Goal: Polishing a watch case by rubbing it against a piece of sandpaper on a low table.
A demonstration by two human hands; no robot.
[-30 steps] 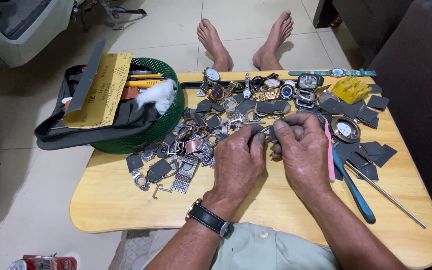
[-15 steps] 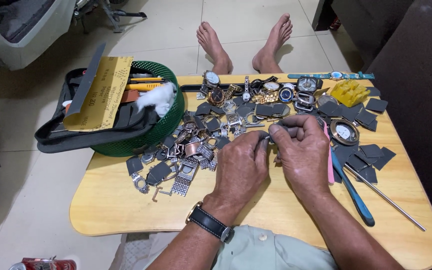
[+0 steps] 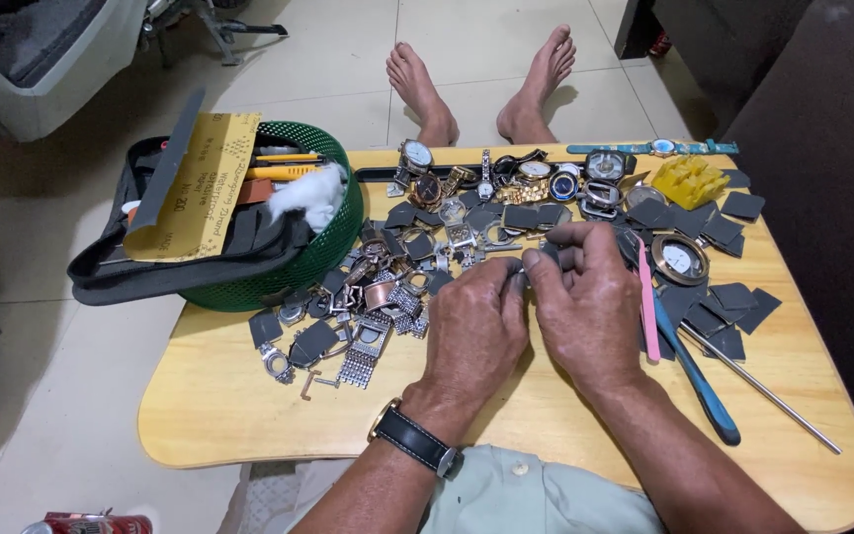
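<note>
Your left hand [image 3: 474, 326] and right hand [image 3: 585, 302] stay together over the middle of the table [image 3: 249, 415], fingertips meeting as they did a second ago. Both are pinched on a small dark part [image 3: 524, 265]; what it is cannot be told. The right hand has shifted slightly lower and left. The watch parts [image 3: 387, 297] lie just left, the pink tool [image 3: 648, 314] and blue tool [image 3: 694, 371] just right, the basket [image 3: 333, 247] unmoved.
</note>
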